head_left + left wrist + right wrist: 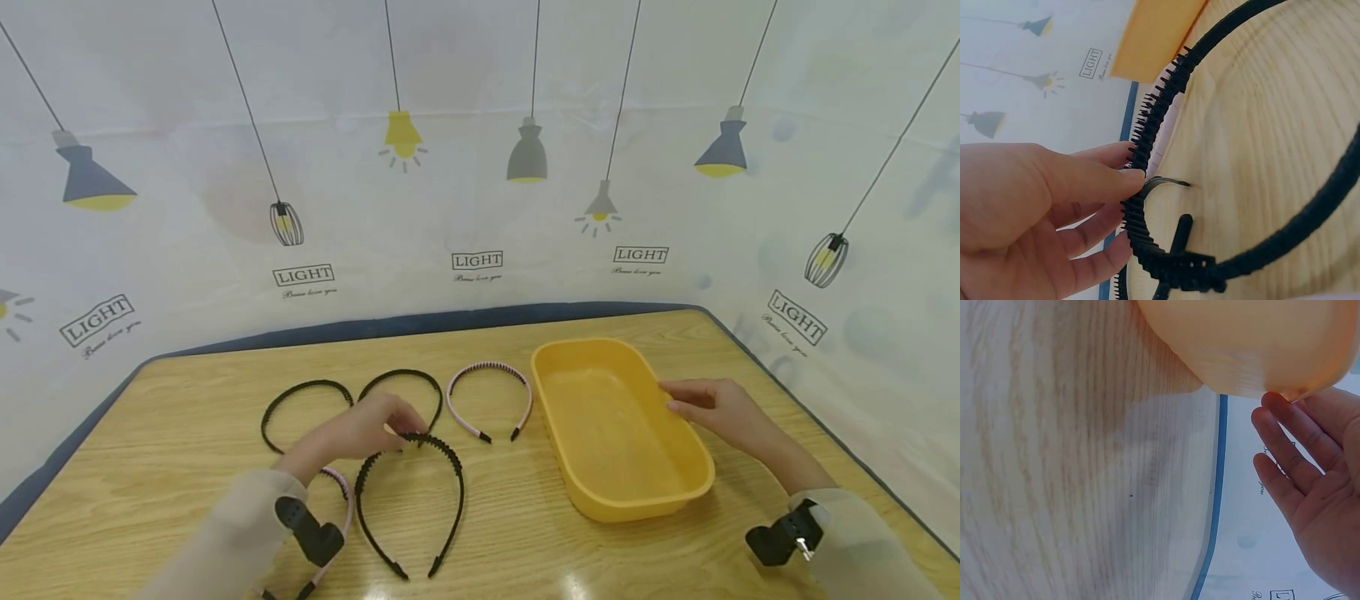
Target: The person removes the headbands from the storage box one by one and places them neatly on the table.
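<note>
My left hand (378, 423) pinches a black headband (462, 492) at the top of its toothed arch, thumb on one side and fingers on the other. In the left wrist view the thumb and fingertips meet on the comb teeth. The headband's two ends point toward me. My right hand (708, 408) touches the right rim of a yellow plastic basket (573, 467), its fingers loosely extended. From the right wrist, the fingertips (1275, 400) show against the basket's outer wall, while the thumb is mostly hidden. Nothing lies inside the basket.
Behind the left hand lie two more black headbands (264, 417) (405, 371). A pink headband (450, 398) rests left of the basket; another pink headband (348, 512) is partly hidden under the left wrist. A printed curtain (480, 208) borders the wooden table (510, 542).
</note>
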`<state>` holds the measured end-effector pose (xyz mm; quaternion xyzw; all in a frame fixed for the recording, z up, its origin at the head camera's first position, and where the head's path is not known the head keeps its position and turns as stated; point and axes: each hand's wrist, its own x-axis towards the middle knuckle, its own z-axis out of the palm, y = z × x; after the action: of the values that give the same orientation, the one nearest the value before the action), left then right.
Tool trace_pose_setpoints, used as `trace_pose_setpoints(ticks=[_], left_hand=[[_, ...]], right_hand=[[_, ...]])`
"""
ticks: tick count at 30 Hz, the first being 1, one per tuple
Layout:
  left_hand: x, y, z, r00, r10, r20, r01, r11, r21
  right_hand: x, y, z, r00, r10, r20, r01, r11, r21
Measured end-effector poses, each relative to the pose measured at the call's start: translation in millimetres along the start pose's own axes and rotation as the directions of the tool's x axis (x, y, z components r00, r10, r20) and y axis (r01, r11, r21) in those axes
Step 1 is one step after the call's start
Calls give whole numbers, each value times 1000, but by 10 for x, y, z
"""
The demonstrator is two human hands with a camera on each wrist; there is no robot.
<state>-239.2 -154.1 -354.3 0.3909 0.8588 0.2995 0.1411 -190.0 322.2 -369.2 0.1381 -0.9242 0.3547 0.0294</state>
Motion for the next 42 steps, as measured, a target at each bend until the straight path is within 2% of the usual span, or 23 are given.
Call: trace_pose_setpoints(ticks=[22,33,42], left_hand=[[-9,-82,158,998,-50,-27,50,998,25],[-12,-98,204,999,-45,-20,44,999,-29],[7,-125,216,999,-28,-26,28,1000,-5]], right_hand=[[-7,1,8,1000,10,2,-10,1000,-2],[-2,-11,10,1000,8,3,-8,1000,6],[1,-11,6,1000,13,6,-13,1000,9]])
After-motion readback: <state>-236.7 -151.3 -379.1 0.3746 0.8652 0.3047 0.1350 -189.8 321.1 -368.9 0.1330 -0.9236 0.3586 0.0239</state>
